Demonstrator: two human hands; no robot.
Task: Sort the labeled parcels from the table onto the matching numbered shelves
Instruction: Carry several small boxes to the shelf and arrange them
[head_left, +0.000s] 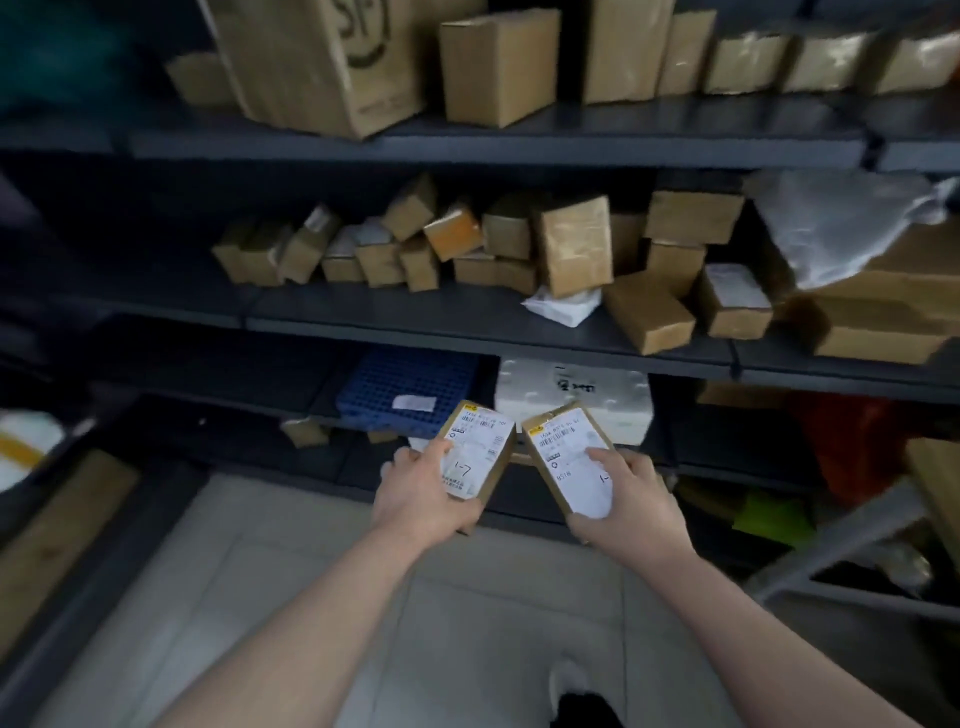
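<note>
Left hand (423, 499) gripping 1-7 parcel (480, 449); right hand (631, 501) gripping second parcel (569, 452), number part-hidden. Both being held near, facing shelves (467, 322). Likely reading labels; next calling for locating matching shelf.

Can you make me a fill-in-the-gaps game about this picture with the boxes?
1. The left hand grips the left parcel and the right hand grips the right parcel, so that makes ____ parcels held.
2. The left parcel is marked 1-____.
3. The colour of the crate is ____.
4. The colour of the foam box beside the crate is ____.

Missing words: two, 7, blue, white.
</note>
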